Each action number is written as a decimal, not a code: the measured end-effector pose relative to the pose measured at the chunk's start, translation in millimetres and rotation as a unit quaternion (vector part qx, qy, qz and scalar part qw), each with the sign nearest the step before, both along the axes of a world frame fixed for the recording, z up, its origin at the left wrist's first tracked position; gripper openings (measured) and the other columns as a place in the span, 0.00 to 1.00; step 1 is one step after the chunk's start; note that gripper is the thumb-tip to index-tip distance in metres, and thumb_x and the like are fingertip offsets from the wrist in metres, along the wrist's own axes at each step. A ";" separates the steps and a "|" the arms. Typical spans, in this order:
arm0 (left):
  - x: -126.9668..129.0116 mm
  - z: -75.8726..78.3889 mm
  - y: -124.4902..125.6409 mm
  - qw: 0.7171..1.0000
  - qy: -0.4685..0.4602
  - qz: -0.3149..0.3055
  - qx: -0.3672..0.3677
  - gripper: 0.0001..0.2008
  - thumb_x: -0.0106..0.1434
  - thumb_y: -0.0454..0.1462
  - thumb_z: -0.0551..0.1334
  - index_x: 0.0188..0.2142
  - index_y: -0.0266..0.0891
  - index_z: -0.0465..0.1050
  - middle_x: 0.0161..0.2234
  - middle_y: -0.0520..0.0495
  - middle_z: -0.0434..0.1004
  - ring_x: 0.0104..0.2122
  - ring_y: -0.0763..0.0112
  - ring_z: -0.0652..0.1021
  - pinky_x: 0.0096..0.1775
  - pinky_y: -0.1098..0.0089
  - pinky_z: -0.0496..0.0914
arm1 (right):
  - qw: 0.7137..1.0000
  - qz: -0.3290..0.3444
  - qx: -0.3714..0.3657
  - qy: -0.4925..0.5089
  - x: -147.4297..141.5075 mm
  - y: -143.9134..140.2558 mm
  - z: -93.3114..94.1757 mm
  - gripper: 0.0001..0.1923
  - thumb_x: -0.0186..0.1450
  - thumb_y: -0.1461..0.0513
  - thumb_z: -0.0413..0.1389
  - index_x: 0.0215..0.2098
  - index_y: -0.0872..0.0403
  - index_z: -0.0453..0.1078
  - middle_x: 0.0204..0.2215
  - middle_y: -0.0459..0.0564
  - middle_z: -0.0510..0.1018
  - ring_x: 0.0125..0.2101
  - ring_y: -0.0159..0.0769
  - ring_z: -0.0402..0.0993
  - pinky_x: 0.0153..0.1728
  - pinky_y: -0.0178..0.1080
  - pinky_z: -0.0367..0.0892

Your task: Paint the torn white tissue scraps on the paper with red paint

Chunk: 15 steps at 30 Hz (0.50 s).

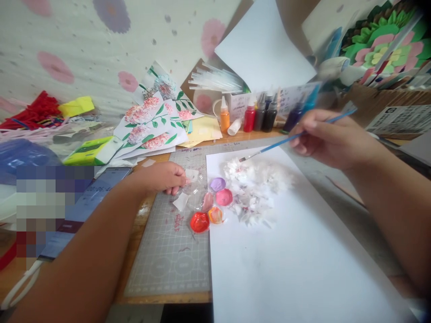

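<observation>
My right hand (pixel 319 134) is closed round the blue handle of a paintbrush (pixel 279 142). Its bristles touch the upper left of a cluster of crumpled white paper petals (pixel 254 204), where a faint pink tint shows. The petals sit on a large white sheet of paper (pixel 269 269). My left hand (pixel 170 177) has its fingers pinched at the edge of a clear plastic paint palette (pixel 195 197). Purple, pink, orange and red paint fill several wells of it. Small white paper scraps (pixel 181 202) lie by the fingers.
A grey cutting mat (pixel 168 255) lies under the sheet. Several paint bottles (pixel 249 117) stand at the back. Flower pictures (pixel 151 125), a yellow-green box (pixel 92 150) and a phone (pixel 90 197) are on the left. At the right stands a cardboard box (pixel 397 112).
</observation>
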<state>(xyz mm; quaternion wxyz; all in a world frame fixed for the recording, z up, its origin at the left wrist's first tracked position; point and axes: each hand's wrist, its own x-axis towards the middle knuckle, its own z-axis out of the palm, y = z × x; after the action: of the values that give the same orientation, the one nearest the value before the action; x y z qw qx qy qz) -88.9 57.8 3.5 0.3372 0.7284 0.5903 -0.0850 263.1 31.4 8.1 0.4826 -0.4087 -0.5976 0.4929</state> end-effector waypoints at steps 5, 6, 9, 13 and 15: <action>0.0 0.2 0.0 1.000 -0.006 0.006 0.002 0.15 0.52 0.47 0.59 0.20 0.39 0.64 0.19 0.52 0.73 0.21 0.74 0.70 0.26 0.73 0.63 | 1.000 0.002 -0.014 0.006 -0.6 -1.5 4.9 0.18 0.49 0.53 0.65 0.24 0.56 0.64 0.19 0.45 0.73 0.17 0.23 0.65 0.19 0.29 0.57; 0.9 1.3 -0.8 1.000 -0.005 0.007 0.003 0.15 0.52 0.47 0.59 0.20 0.39 0.64 0.19 0.52 0.73 0.21 0.74 0.69 0.26 0.73 0.63 | 0.999 -0.004 0.003 0.037 -2.2 -3.6 7.3 0.19 0.48 0.52 0.65 0.24 0.55 0.63 0.18 0.43 0.72 0.17 0.23 0.65 0.19 0.29 0.57; 4.3 5.4 -3.6 1.000 0.005 0.001 0.005 0.15 0.52 0.47 0.59 0.20 0.39 0.64 0.21 0.51 0.74 0.21 0.74 0.70 0.27 0.73 0.63 | 0.994 0.012 0.056 0.092 -14.5 -13.7 13.7 0.18 0.50 0.53 0.64 0.24 0.54 0.62 0.19 0.41 0.71 0.17 0.22 0.64 0.19 0.29 0.57; 7.2 8.8 -6.1 1.000 0.015 -0.008 0.008 0.16 0.54 0.49 0.57 0.20 0.39 0.64 0.21 0.50 0.74 0.22 0.73 0.70 0.27 0.72 0.63 | 0.986 0.109 0.087 -0.087 -45.9 -27.5 12.5 0.13 0.57 0.55 0.59 0.24 0.56 0.67 0.20 0.46 0.73 0.18 0.24 0.66 0.18 0.29 0.60; 7.7 9.0 -6.6 1.000 0.016 -0.007 0.009 0.16 0.54 0.49 0.57 0.20 0.39 0.65 0.21 0.50 0.74 0.22 0.73 0.70 0.28 0.72 0.63 | 0.974 0.134 0.091 -0.158 -61.4 -32.0 9.6 0.13 0.57 0.56 0.59 0.23 0.56 0.68 0.18 0.45 0.71 0.18 0.24 0.65 0.18 0.29 0.61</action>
<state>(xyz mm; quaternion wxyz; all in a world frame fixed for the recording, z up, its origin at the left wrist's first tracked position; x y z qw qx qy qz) -81.2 51.2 12.5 0.3201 0.7342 0.5914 -0.0934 201.7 -0.7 17.7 0.3466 -0.3517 -0.7581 0.4259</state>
